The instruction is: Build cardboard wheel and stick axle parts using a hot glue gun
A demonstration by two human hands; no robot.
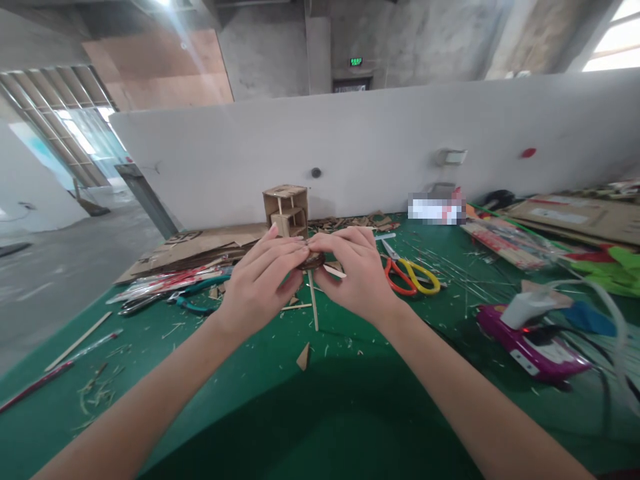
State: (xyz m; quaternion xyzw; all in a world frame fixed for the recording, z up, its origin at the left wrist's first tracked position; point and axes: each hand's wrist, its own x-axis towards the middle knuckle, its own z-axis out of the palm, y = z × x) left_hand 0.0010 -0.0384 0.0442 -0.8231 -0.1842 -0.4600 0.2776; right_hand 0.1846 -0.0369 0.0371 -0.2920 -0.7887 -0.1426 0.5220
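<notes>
Both hands meet over the middle of the table with bent fingers. Between them is a small brown rounded piece (313, 261), mostly covered by fingers, so its kind is unclear. My left hand (265, 273) grips it from the left, and my right hand (353, 270) closes on its right side. A thin wooden stick (313, 303) runs downward below the piece; whether it is joined to it I cannot tell. Just behind my fingers stands a small cardboard box structure (286, 207) with shelf-like compartments. A triangular cardboard scrap (303, 357) lies on the table nearer to me.
Scissors (413, 277) with red and yellow handles lie right of my hands, teal-handled pliers (193, 299) left. A purple power strip (533, 347) with cables sits at the right. Flat cardboard (200, 243) and scraps line the back of the green table (240, 407), below a white partition (370, 140).
</notes>
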